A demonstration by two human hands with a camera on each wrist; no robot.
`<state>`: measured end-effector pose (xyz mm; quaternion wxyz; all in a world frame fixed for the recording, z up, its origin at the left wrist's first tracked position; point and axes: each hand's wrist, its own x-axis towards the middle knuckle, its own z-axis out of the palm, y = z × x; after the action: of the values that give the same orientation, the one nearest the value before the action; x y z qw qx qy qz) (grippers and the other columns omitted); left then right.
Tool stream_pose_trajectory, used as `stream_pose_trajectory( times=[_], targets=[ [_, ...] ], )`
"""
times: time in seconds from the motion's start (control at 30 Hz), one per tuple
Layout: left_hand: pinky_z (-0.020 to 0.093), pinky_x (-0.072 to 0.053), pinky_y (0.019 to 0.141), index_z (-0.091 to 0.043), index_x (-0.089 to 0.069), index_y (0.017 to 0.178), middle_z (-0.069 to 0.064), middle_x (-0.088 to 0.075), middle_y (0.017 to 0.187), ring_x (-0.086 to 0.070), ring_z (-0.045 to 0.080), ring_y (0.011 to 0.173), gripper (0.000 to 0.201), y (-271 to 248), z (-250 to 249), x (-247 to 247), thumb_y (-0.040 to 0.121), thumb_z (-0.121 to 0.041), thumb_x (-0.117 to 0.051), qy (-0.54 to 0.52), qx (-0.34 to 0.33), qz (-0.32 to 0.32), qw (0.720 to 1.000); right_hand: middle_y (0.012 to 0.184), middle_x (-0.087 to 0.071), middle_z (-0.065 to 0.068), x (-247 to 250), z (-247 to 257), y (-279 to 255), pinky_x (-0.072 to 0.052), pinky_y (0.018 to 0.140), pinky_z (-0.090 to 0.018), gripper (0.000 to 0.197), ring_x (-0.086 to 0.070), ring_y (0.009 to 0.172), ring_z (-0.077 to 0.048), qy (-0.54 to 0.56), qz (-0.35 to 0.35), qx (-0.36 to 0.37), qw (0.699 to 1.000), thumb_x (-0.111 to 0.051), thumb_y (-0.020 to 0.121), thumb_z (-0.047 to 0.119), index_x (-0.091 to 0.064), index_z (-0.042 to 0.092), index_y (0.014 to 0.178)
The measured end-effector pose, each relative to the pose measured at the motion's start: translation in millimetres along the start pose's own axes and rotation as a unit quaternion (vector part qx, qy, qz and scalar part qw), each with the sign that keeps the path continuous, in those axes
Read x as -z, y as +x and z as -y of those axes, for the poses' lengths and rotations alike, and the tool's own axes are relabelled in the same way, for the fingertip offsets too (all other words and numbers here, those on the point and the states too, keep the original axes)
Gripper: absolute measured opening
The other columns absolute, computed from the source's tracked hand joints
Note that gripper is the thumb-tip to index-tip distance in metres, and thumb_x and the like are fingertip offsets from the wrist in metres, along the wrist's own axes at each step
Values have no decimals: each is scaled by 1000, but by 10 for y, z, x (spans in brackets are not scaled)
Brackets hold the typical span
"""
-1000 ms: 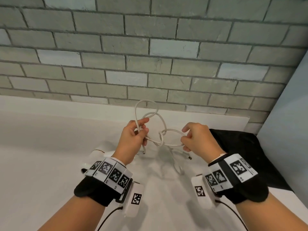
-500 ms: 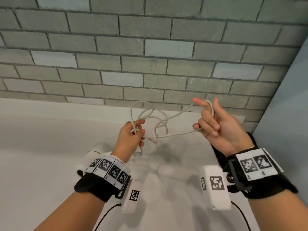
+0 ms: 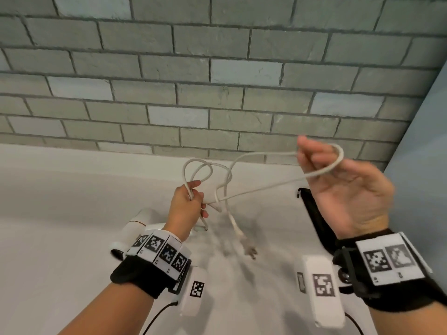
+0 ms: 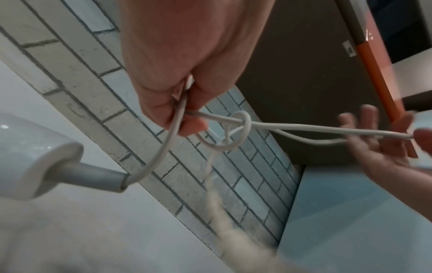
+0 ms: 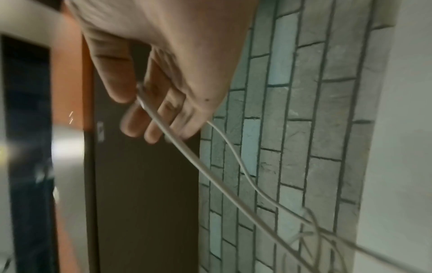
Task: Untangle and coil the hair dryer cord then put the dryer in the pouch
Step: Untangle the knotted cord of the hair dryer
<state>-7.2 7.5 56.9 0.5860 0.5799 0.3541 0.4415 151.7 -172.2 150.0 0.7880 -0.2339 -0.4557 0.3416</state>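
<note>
1. Step in hand: untangling, as I judge it. The cord [image 3: 263, 187] is a white lead stretched in the air between both hands above the desk [image 3: 60, 213], with a loose knot [image 4: 236, 133] near the left hand; coiling has not begun.
2. Left hand [image 3: 186, 209]: raised over the middle of the desk, knuckles toward me, fingers curled round a bunch of cord. Small loops stand up above the fist; the left wrist view shows the strand pinched between thumb and fingers.
3. Right hand [image 3: 343, 187]: raised higher and out toward the desk's right edge, palm turned to me. A long doubled loop of cord passes round the fingers, which curl to hook and hold it taut.
4. Plug [image 3: 249, 250]: hangs free on the cord's tail below the knot, over the desk's near middle, blurred.
5. Hair dryer [image 3: 135, 228]: white, lies on the desk behind the left wrist, partly hidden. Its cord leaves the handle end and rises to the left hand.
6. Pouch [image 3: 312, 213]: black, lies at the desk's right edge, mostly hidden behind the right hand; I cannot tell whether it is open.
7. Next move, my estimate: slacken the taut loop, not pull harder, then feed the plug end back through the knot.
</note>
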Motion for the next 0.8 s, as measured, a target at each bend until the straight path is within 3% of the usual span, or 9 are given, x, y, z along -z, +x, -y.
stream_pose_trajectory(
  times=[0.03, 0.1, 0.17, 0.23, 0.3, 0.4, 0.47, 0.57, 0.8],
  targets=[
    [33, -44, 53, -6, -49, 115, 5, -47, 68, -49, 4, 32, 25, 19, 13, 19, 92, 1, -41, -4, -5, -12, 1000, 85, -74, -5, 63, 17, 5, -55, 70, -22, 34, -69, 81, -14, 15, -48, -39, 998, -54, 75, 33, -70, 5, 66],
    [29, -46, 49, -7, -48, 117, 8, -48, 81, -50, 4, 32, 27, 46, 41, 52, 92, 0, -41, 6, -24, -29, 999, 62, -69, -3, 224, 20, 18, -45, 41, -17, 42, -53, 40, -5, -73, -117, -149, 979, -41, 84, 39, -66, 6, 83],
    [20, -46, 44, -16, -49, 112, 12, -43, 99, -50, 5, 33, 27, 51, 65, 72, 92, -1, -41, 40, -55, -31, 997, 47, -54, 2, 349, -12, -4, -34, 33, -16, 35, -34, 28, -4, -165, -92, -243, 952, -44, 86, 35, -58, 6, 101],
    [16, -46, 42, -23, -48, 108, 11, -42, 106, -49, 5, 33, 28, 55, 102, 91, 92, -1, -41, 65, -69, -31, 995, 46, -44, 6, 471, -38, -45, -38, 37, -17, 33, -37, 35, -6, -146, -84, -232, 958, -56, 76, 31, -60, 10, 102],
    [18, -47, 42, -23, -48, 106, 11, -43, 107, -50, 5, 33, 27, 69, 153, 119, 91, -1, -42, 74, -60, -35, 995, 56, -52, 8, 528, -22, -47, -53, 57, -21, 20, -54, 55, -7, -55, -103, -134, 984, -53, 79, 25, -66, 19, 93],
    [26, -48, 46, -23, -48, 103, 12, -44, 105, -50, 4, 34, 27, 90, 186, 140, 91, 0, -42, 77, -56, -33, 995, 67, -60, 9, 615, -2, -19, -55, 82, -26, 22, -62, 71, -5, 49, -161, -21, 985, -44, 83, 17, -65, 23, 85],
    [26, -48, 48, -23, -48, 104, 10, -43, 106, -49, 4, 34, 28, 99, 163, 128, 90, 1, -42, 85, -71, -31, 993, 56, -52, 7, 672, -19, -11, -57, 67, -24, 14, -54, 52, -6, 104, -171, -41, 979, -50, 80, 17, -62, 18, 84],
    [20, -48, 48, -23, -49, 107, 7, -42, 106, -51, 5, 35, 29, 108, 119, 126, 91, 0, -43, 84, -86, -27, 992, 41, -36, 8, 712, -78, -36, -38, 38, -16, 18, -33, 34, -4, 58, -153, -109, 981, -46, 86, 29, -60, 19, 88],
    [18, -48, 41, -20, -47, 105, 9, -40, 106, -52, 19, 53, 27, 158, 165, 195, 90, 2, -40, 115, -38, -52, 991, 68, -58, 11, 607, -106, -27, -50, 65, -17, 24, -52, 58, -4, 46, -128, 40, 990, -41, 86, 16, -62, 27, 86]
  ],
)
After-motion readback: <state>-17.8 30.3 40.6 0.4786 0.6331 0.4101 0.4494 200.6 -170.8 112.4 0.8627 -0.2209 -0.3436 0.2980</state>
